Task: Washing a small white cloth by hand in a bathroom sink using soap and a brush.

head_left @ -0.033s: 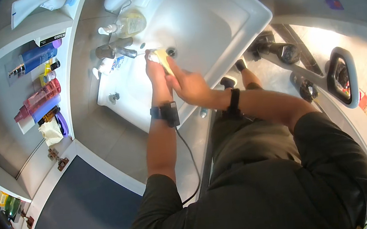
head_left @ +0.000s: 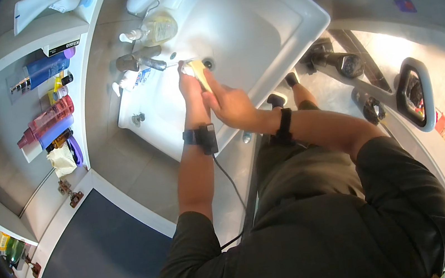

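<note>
While two hands meet over the sink [head_left: 256, 33], a pale yellow block [head_left: 199, 74] sits between them

So the block is above the basin, just left of the drain [head_left: 208, 64] and right of the faucet [head_left: 147, 61]. Its long axis runs mostly away from the person, far end leaning slightly left, near end slanting right. The right hand [head_left: 235, 108] is partly closed, fingers along the block's right side, gripping the near end. The left hand [head_left: 191, 89] is curled up against the other side, but its fingertips are blurry, so can't tell if it's really gripping.
</note>
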The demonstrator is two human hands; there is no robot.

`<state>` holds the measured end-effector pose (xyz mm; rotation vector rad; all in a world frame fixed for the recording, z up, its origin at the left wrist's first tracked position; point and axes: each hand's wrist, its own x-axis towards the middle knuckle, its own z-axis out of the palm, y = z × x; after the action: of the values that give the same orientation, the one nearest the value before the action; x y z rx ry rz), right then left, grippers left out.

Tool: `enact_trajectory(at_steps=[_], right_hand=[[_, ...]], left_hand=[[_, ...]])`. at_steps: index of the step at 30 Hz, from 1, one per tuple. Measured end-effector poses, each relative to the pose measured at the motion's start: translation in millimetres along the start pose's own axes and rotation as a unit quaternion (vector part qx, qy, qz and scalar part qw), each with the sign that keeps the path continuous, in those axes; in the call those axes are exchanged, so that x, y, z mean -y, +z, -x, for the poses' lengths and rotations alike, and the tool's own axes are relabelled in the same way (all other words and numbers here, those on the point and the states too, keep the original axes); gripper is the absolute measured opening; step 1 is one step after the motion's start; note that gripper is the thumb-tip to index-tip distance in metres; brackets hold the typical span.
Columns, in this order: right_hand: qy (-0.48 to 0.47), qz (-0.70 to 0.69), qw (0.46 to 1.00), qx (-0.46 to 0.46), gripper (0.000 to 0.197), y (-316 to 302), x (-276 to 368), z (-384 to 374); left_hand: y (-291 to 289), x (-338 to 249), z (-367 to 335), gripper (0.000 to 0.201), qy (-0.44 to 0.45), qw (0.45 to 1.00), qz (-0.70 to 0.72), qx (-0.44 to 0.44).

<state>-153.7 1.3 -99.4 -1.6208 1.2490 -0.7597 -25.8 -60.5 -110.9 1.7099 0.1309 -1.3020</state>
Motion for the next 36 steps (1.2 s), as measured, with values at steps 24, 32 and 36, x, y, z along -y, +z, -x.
enact_trajectory(at_steps=[24, 32, 36], right_hand=[[-0.075, 0.159, 0.983, 0.049, 0.064, -23.7, -7.4, -47.9], [-0.032, 0.08, 0.993, 0.08, 0.062, -26.5, -5.9, -42.3], [-0.029, 0.076, 0.995, 0.057, 0.063, -17.9, -0.3, -28.4]], left_hand=[[-22.1, -5.2, 12.8, 0.05, 0.036, 0.985, -0.114, 0.121], [-9.9, 7.8, 20.0, 0.042, -0.006, 0.998, -0.004, 0.056], [15.7, -10.9, 24.1, 0.042, 0.011, 0.999, 0.048, 0.012]])
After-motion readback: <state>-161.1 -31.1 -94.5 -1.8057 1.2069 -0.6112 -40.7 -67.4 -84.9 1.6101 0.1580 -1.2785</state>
